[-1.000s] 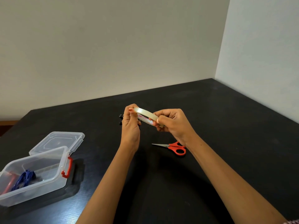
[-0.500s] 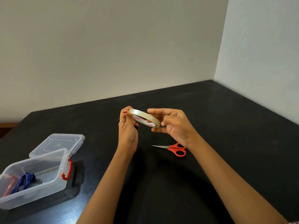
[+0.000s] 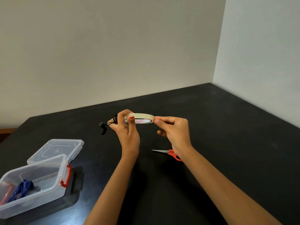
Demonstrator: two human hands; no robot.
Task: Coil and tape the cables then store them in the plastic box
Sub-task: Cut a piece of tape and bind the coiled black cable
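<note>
dim even light | soft shadows | sharp focus | wide-angle edge stretch

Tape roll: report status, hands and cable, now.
Left hand grips tape roll plus black cable. Right hand pinches roll's far edge. Blue cable in open plastic box. Scissors on table, nothing blocking.

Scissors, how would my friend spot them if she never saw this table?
Start at the black table. Look near its middle, just under the right hand. The scissors lie flat there, the only thing with orange-red handles and a silver blade.
</note>
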